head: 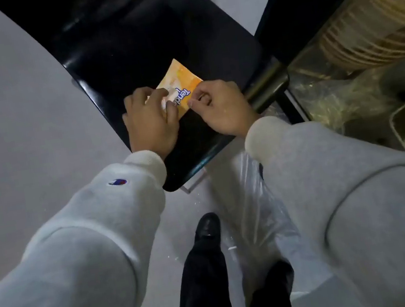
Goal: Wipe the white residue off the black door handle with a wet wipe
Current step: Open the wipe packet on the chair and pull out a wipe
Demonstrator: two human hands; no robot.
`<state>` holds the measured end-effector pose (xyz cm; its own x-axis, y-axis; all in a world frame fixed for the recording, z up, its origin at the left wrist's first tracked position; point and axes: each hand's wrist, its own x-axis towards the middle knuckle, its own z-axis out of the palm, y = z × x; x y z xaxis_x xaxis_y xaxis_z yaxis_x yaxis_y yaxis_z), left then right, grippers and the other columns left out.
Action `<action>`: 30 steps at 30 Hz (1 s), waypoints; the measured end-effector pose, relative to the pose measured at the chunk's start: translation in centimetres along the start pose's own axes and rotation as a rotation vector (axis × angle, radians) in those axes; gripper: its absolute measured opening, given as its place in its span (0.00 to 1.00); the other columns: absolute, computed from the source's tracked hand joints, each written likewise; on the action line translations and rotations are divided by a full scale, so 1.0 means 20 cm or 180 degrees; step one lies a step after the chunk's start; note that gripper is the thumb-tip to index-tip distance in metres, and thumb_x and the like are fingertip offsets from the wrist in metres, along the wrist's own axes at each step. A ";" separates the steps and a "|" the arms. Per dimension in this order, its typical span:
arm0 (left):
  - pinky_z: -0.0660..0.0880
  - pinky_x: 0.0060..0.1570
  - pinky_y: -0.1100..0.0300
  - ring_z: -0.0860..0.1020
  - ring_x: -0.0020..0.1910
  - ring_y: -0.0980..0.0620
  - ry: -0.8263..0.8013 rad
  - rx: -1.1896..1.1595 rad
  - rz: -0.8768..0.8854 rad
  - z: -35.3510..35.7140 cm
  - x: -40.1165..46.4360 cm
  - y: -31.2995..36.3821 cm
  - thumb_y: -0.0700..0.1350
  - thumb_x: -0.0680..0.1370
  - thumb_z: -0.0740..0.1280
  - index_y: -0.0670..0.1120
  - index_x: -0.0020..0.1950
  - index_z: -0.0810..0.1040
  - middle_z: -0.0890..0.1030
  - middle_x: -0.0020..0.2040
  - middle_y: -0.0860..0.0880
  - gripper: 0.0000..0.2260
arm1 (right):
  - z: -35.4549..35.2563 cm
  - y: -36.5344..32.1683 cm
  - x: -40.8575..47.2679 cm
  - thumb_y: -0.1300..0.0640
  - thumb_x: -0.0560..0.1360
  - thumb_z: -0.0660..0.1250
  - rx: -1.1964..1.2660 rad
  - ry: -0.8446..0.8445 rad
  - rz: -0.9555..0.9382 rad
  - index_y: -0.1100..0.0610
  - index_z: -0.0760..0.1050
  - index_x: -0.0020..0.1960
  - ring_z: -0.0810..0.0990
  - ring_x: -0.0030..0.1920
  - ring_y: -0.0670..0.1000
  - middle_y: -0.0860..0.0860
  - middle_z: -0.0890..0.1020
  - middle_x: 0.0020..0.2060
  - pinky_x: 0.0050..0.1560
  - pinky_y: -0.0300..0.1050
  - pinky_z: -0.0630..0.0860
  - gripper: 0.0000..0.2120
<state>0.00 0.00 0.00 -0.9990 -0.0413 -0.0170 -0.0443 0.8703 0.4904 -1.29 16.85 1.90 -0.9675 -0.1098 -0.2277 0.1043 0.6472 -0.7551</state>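
Early days: both hands work at the orange wet-wipe packet [181,88] on the black chair seat [129,59], left hand [150,116] pinching something white (probably a wipe), right hand [220,106] pinching the packet's near edge, door handle unseen and unwiped

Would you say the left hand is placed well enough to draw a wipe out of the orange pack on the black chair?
Probably yes. The left hand already pinches something white at the orange pack, while the right hand pinches its near edge. Nothing lies between them on the black chair.
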 end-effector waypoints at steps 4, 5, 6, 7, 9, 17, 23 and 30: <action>0.65 0.62 0.42 0.63 0.71 0.43 -0.0381 0.0141 -0.0098 0.04 0.09 -0.10 0.58 0.76 0.61 0.52 0.70 0.72 0.68 0.73 0.49 0.23 | 0.10 -0.08 0.13 0.54 0.77 0.68 -0.0252 -0.0062 0.0113 0.56 0.83 0.49 0.78 0.34 0.44 0.50 0.81 0.36 0.41 0.40 0.78 0.07; 0.65 0.62 0.42 0.63 0.71 0.43 -0.0445 0.0042 -0.0153 0.06 0.10 -0.11 0.58 0.76 0.61 0.53 0.70 0.71 0.67 0.74 0.49 0.24 | 0.13 -0.08 0.15 0.55 0.78 0.68 -0.0276 -0.0091 0.0142 0.56 0.84 0.49 0.80 0.36 0.46 0.51 0.82 0.38 0.42 0.42 0.79 0.07; 0.65 0.62 0.42 0.64 0.71 0.43 -0.0462 -0.0050 -0.0194 0.08 0.11 -0.12 0.59 0.76 0.61 0.53 0.71 0.71 0.67 0.74 0.50 0.24 | 0.15 -0.09 0.17 0.54 0.78 0.68 -0.0324 -0.0116 0.0193 0.56 0.84 0.48 0.81 0.38 0.49 0.52 0.82 0.40 0.43 0.44 0.80 0.08; 0.66 0.62 0.42 0.64 0.70 0.44 -0.0456 -0.0087 -0.0202 0.10 0.12 -0.14 0.60 0.75 0.61 0.54 0.71 0.70 0.68 0.73 0.51 0.25 | 0.17 -0.10 0.20 0.54 0.78 0.67 -0.0405 -0.0150 0.0251 0.56 0.84 0.48 0.82 0.40 0.51 0.53 0.82 0.42 0.45 0.46 0.81 0.08; 0.67 0.60 0.43 0.64 0.69 0.45 -0.0445 -0.0050 -0.0121 0.14 0.12 -0.18 0.61 0.75 0.61 0.53 0.71 0.70 0.70 0.72 0.52 0.26 | 0.22 -0.10 0.24 0.56 0.78 0.67 -0.0682 -0.0227 0.0396 0.56 0.85 0.49 0.82 0.43 0.53 0.52 0.80 0.42 0.46 0.47 0.81 0.08; 0.64 0.59 0.48 0.62 0.69 0.44 -0.0398 -0.0007 0.0024 0.16 0.12 -0.23 0.60 0.72 0.66 0.53 0.68 0.74 0.70 0.71 0.51 0.26 | 0.31 -0.22 0.26 0.62 0.79 0.65 -0.2119 -0.0016 0.0244 0.59 0.77 0.52 0.81 0.50 0.56 0.56 0.81 0.48 0.43 0.47 0.77 0.04; 0.61 0.55 0.51 0.62 0.69 0.42 -0.0431 -0.0108 0.0077 0.15 0.12 -0.23 0.58 0.70 0.64 0.52 0.68 0.74 0.69 0.72 0.49 0.27 | 0.35 -0.27 0.24 0.61 0.79 0.62 -0.2469 -0.0147 0.0079 0.58 0.77 0.53 0.79 0.53 0.58 0.57 0.81 0.50 0.46 0.50 0.74 0.06; 0.62 0.56 0.49 0.62 0.69 0.42 -0.0343 0.0004 0.0025 0.17 0.12 -0.24 0.57 0.74 0.64 0.49 0.69 0.73 0.69 0.72 0.49 0.25 | 0.40 -0.17 0.22 0.56 0.79 0.64 -0.2039 0.0081 0.0275 0.60 0.75 0.56 0.80 0.52 0.57 0.57 0.82 0.50 0.44 0.49 0.77 0.09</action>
<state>-2.16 -2.57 -5.26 -0.9941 0.0184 -0.1068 -0.0364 0.8711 0.4897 -4.16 8.20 -1.49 -0.9678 -0.0245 -0.2507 0.0314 0.9758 -0.2166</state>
